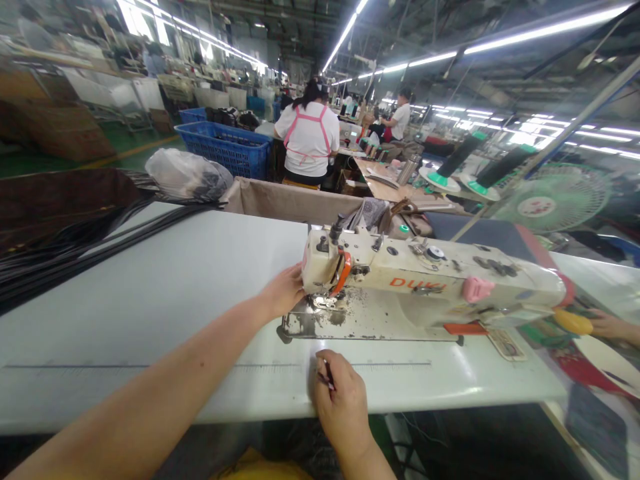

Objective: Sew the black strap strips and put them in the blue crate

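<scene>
My left hand (285, 290) reached the sewing machine (400, 283) head, fingers hidden (grip unclear); my right hand (340, 400) pinched 1 small tool (326, 375) on the table (150, 300), readying the needle area; steadiness needed next.

Both arms are bare and stretch forward from the bottom edge of the view. The left forearm runs long and straight on a diagonal, up and to the right, ending in the left hand (283, 291), whose fingers are out of sight past the knuckles. The right hand (340, 400) sits nearer the body, back upward, wrist bent slightly, fingers curled and pinched together at their tips, well apart from the left.
</scene>
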A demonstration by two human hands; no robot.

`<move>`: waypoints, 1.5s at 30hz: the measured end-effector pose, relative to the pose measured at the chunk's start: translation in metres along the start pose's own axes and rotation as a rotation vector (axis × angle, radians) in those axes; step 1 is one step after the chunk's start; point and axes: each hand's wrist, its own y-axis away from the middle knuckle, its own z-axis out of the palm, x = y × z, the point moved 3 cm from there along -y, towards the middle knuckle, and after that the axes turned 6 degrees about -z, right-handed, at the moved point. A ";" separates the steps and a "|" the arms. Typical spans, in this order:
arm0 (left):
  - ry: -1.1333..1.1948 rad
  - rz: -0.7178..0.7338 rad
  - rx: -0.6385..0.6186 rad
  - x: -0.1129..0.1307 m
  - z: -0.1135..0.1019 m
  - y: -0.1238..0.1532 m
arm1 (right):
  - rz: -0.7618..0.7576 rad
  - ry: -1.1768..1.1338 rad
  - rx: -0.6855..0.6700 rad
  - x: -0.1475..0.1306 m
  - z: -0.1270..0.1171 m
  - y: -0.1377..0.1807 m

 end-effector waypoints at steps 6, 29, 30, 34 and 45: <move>-0.032 -0.008 -0.045 -0.005 -0.013 0.002 | 0.017 -0.012 -0.016 -0.002 0.000 0.000; 0.084 -0.322 -0.044 0.013 -0.020 0.038 | 0.000 0.010 -0.021 -0.006 -0.002 -0.003; 0.083 -0.336 -0.044 0.013 -0.020 0.038 | 0.001 0.009 -0.021 -0.007 -0.002 -0.003; 0.064 -0.394 -0.031 0.018 -0.017 0.042 | 0.006 -0.012 -0.025 -0.007 -0.003 -0.002; 0.192 -0.507 0.003 0.054 0.014 0.070 | 0.028 -0.022 -0.011 -0.007 -0.004 -0.002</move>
